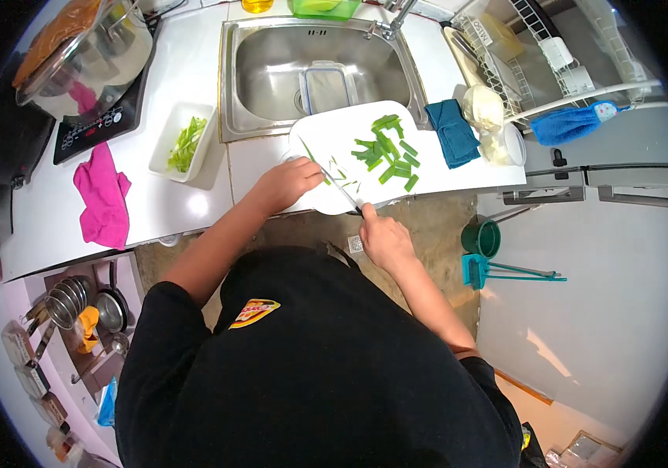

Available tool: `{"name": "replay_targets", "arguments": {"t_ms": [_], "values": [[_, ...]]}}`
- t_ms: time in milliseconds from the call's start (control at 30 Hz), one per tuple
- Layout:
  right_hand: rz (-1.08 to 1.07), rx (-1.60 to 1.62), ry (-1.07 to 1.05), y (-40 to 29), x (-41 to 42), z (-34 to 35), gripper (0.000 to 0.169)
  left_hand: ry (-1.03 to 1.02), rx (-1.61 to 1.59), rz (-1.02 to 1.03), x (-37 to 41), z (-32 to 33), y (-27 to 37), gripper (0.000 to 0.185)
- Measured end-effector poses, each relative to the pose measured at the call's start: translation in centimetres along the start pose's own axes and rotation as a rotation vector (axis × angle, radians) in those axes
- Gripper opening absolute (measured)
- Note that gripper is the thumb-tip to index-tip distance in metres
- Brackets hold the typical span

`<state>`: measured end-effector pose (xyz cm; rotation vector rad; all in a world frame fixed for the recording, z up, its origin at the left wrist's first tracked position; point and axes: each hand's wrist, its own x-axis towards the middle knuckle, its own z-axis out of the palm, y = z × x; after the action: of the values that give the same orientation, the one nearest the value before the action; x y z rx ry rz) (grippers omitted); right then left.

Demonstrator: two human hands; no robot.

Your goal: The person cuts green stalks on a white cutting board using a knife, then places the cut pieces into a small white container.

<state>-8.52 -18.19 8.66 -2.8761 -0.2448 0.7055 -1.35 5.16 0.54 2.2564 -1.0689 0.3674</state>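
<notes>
My right hand (385, 234) grips the black handle of a kitchen knife (340, 190), whose blade lies over the left part of a white cutting board (316, 131). Close to the blade, my left hand (293, 181) rests at the board's left edge with its fingers bent; what is under the fingertips is hidden. A long green strip (308, 151) and thin slivers lie by the blade. Short pieces of green leaf stalk (386, 152) are spread over the board's right half. Left of the sink, a white rectangular container (158, 143) holds thinly sliced greens (186, 146).
Behind the board is a steel sink (264, 64) with a clear lidded container (325, 88) inside. A folded teal cloth (452, 133) lies to the right, near a dish rack (579, 99). At left are a pink cloth (102, 199), an induction cooker (97, 128) and a large pot (117, 64).
</notes>
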Motion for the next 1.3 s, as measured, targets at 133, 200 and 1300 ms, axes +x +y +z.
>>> {"name": "replay_targets", "arguments": {"t_ms": [133,200,1300], "values": [[0.018,0.005,-0.051,-1.4,-0.1,-1.4,0.033,0.05,0.035,0.086,0.3,0.1,-0.9,0.017],[0.039,0.017,-0.079,-2.1,0.3,-1.8,0.032,0.082,0.031,0.104,0.5,0.0,-0.8,0.016],[0.143,0.029,-0.145,-4.5,-0.4,-3.1,0.022,-0.062,0.108,-0.057,-0.1,0.2,0.1,0.026]]}}
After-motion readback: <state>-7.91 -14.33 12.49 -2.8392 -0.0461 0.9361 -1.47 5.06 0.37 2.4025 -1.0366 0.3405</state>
